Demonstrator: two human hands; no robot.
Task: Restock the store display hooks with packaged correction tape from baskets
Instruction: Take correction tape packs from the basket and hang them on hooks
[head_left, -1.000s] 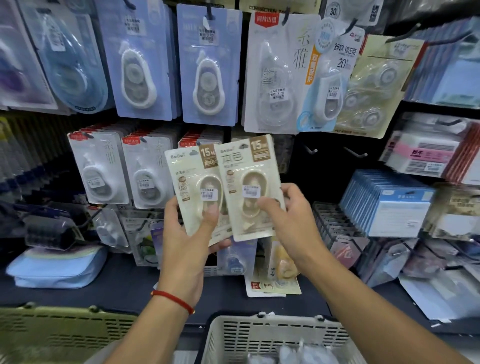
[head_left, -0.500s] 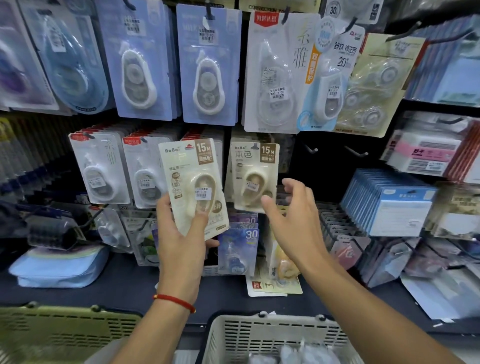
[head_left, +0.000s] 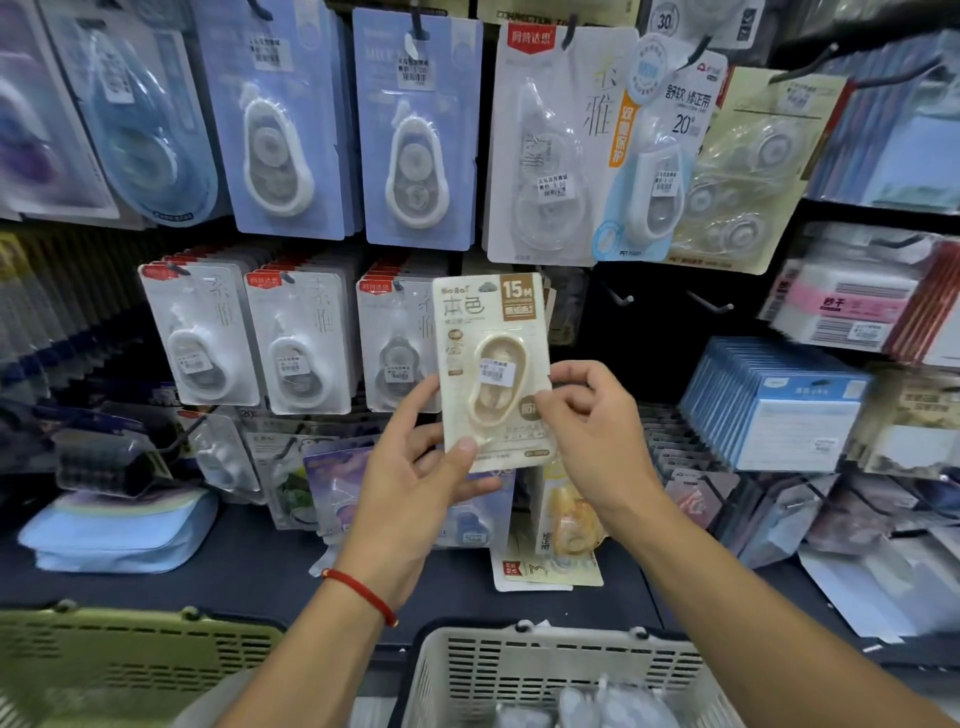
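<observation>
The beige correction tape pack (head_left: 493, 369) is held upright in front of the display, approx. at the middle row, between both hands. It is a thin card w/ a clear plastic blister; I judge it very light, the card a bit bendy, the blister stiffer and somewhat slippery. Best hold is at the card edges low down, so the top stays free for a hook; the hang hole itself I cannot make out.

The left hand (head_left: 415, 483) pinches the lower left corner, thumb on the front and fingers behind. The right hand (head_left: 592, 431) has curled fingers at the right edge, pinching it lightly.

Just right of the pack two bare hooks (head_left: 621, 297) stick out.

Below, the white basket (head_left: 519, 670) holds some more packs in pale plastic, only partly in view, so no count. The green basket (head_left: 119, 660) is at the lower left; its contents are not visible.
</observation>
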